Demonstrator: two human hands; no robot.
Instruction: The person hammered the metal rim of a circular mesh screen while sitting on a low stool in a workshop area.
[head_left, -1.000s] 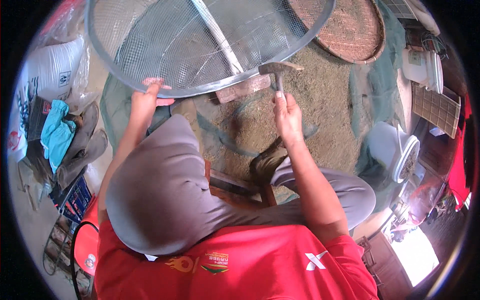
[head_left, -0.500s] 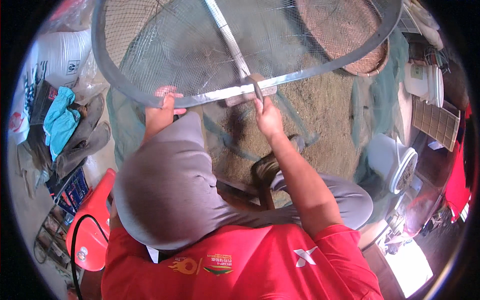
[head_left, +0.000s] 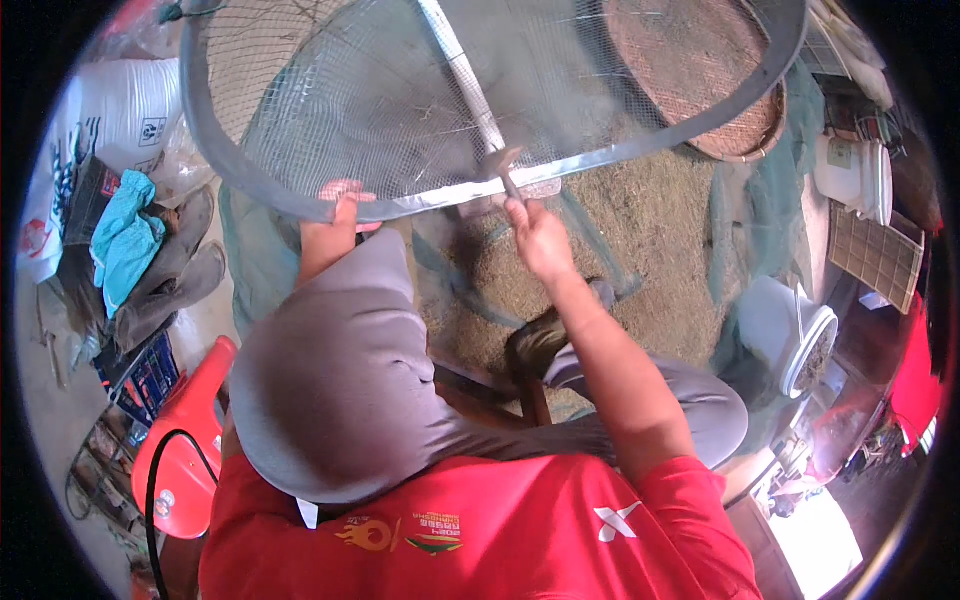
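A large round wire-mesh sieve (head_left: 350,110) with a grey rim is tilted up in front of me. My left hand (head_left: 335,225) grips its near rim on the left, fingers partly behind the mesh. A pale strip (head_left: 470,75) crosses the mesh and meets the whitish stretch of rim. In my right hand (head_left: 540,238) is a small hammer (head_left: 508,172), held by its handle. Its head is at the rim where the strip joins; whether it touches cannot be told. Behind that joint shows part of a pale block (head_left: 545,188).
Greenish netting (head_left: 740,225) spreads under a layer of dry brownish grain or chaff (head_left: 640,240). A woven tray (head_left: 740,150) lies far right. A white bucket (head_left: 770,320) stands at right. On the left are a red plastic seat (head_left: 185,440), boots (head_left: 170,290) and a teal cloth (head_left: 125,235).
The hammer's head has tipped slightly left and its handle shows more below the rim. My left hand keeps its hold on the sieve. The whole view has shifted a little.
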